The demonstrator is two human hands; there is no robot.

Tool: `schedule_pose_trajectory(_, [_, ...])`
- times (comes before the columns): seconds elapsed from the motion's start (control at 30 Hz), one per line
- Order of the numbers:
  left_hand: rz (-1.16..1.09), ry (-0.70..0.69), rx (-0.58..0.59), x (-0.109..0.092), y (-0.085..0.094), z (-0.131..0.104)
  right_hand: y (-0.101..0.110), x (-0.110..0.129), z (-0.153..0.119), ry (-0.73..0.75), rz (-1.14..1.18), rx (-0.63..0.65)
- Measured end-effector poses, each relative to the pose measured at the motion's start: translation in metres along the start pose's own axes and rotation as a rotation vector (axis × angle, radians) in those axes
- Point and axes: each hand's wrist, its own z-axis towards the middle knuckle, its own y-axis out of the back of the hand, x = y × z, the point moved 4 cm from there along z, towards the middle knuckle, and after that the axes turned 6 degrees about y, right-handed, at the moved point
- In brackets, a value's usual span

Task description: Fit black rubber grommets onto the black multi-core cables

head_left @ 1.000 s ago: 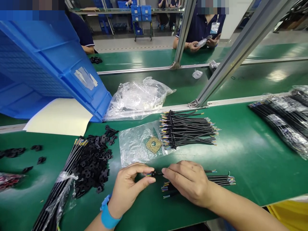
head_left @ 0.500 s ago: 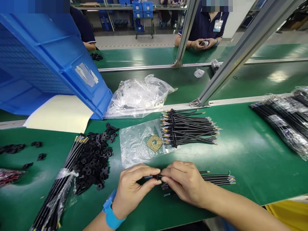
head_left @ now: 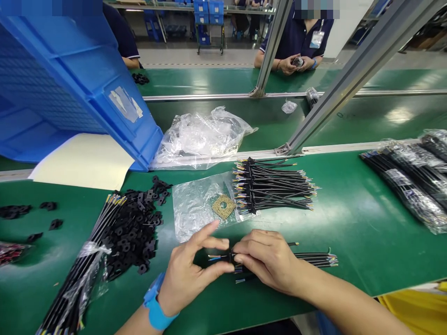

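One black cable (head_left: 224, 257) is held just above the near part of the green table (head_left: 349, 209), between the two hands; long axis roughly left–right, nearly level, stripped coloured wire ends pointing left toward the left palm. Black fitting (head_left: 230, 256) sits around the jacket just behind those wires. Right hand (head_left: 267, 263): thumb and forefinger pinched on the cable beside the fitting. Left hand (head_left: 185, 274): thumb and forefinger parted about the fitting; contact cannot be told. Loose cables (head_left: 317, 259) lie partly beneath the right hand, also left–right. Table surface: glossy; at left, a tied cable bundle (head_left: 78, 274), oblique, against a pile of black fittings (head_left: 134, 237); ahead, a clear bag (head_left: 190, 204) with a yellowish perforated piece (head_left: 222, 207), beside a stack of fitted cables (head_left: 279, 186); far right, wrapped cable bundles (head_left: 412, 181). Room: tilted blue crate (head_left: 115, 102) at left, slanting metal post (head_left: 349, 70), co-worker (head_left: 296, 39) in dark shirt opposite, both hands around a small wrapped item.
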Motion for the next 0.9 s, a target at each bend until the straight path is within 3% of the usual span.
schedule_pose_trajectory(0.07, [0.067, -0.001, -0.115, 0.001, 0.029, 0.003, 0.012, -0.001, 0.001, 0.050, -0.127, -0.049])
schedule_pose_trajectory(0.1, [0.137, 0.012, -0.246, 0.002, 0.049, 0.004, 0.020, -0.002, 0.001, 0.064, -0.197, -0.080])
schedule_pose_trajectory(0.17, [0.436, 0.097, -0.627, 0.004, 0.095, 0.003, 0.035, -0.009, -0.001, 0.064, -0.320, -0.131])
schedule_pose_trajectory(0.2, [0.615, 0.147, -0.732, 0.004, 0.112, 0.003, 0.041, -0.014, -0.002, 0.057, -0.369, -0.146])
schedule_pose_trajectory(0.27, [0.872, 0.190, -0.664, 0.008, 0.128, 0.008, 0.051, -0.028, -0.005, 0.037, -0.452, -0.162])
schedule_pose_trajectory(0.3, [0.970, 0.197, -0.563, 0.012, 0.129, 0.011, 0.054, -0.035, -0.006, 0.024, -0.490, -0.173])
schedule_pose_trajectory(0.4, [1.186, 0.202, -0.265, 0.027, 0.114, 0.017, 0.062, -0.051, -0.009, -0.015, -0.586, -0.214])
schedule_pose_trajectory(0.47, [1.294, 0.189, -0.162, 0.037, 0.102, 0.018, 0.068, -0.056, -0.009, -0.027, -0.622, -0.251])
schedule_pose_trajectory(0.67, [1.378, 0.160, -0.182, 0.059, 0.100, 0.022, 0.076, -0.051, -0.003, -0.118, -0.535, -0.320])
schedule_pose_trajectory(0.9, [1.279, 0.205, -0.113, 0.062, 0.103, 0.025, 0.076, -0.037, 0.008, -0.036, -0.569, -0.270])
